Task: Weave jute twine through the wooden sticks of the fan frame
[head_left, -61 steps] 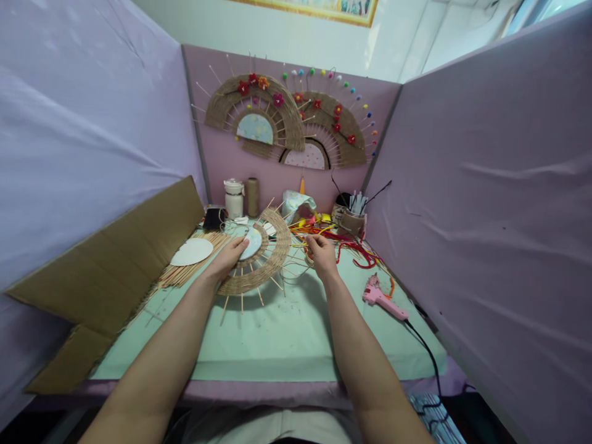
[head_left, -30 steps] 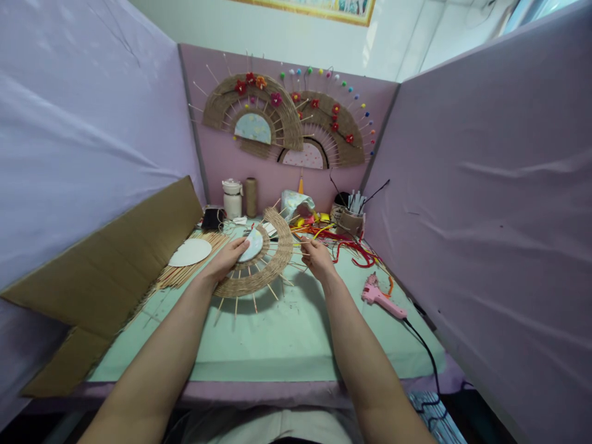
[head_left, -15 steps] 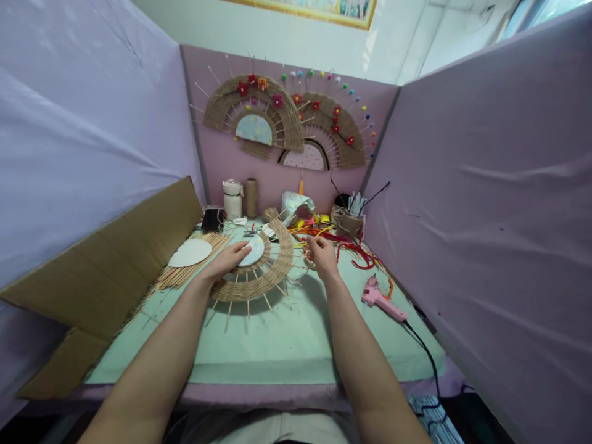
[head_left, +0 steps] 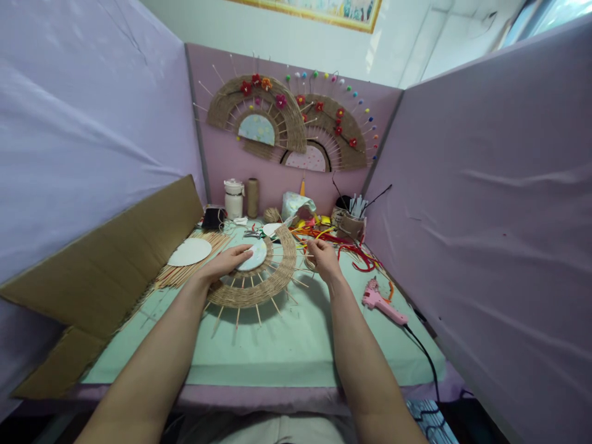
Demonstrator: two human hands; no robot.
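Note:
My left hand (head_left: 230, 259) grips a half-round woven fan (head_left: 252, 296) by its pale blue half-disc (head_left: 254, 256), thumb on top. The fan has a wide band of brown twine woven over thin wooden sticks, whose bare ends stick out around the rim. It is held tilted over the table. Just right of the band, my right hand (head_left: 325, 260) is closed in a pinch near the stick ends. What lies between its fingertips is too small to make out. A small coil of twine (head_left: 311, 263) shows partly behind this hand.
A pink glue gun (head_left: 383, 302) with a black cord lies at right. Red and yellow craft stems (head_left: 361, 256) spread behind it. At left are wooden sticks (head_left: 173, 279), a white oval (head_left: 190, 251) and folded cardboard (head_left: 115, 259). Finished fans (head_left: 259, 86) hang on the back panel.
The fan has turned and tilted a little in my left hand, its stick ends shifting around the rim. My right hand stays pinched beside it. The camera view has shifted slightly.

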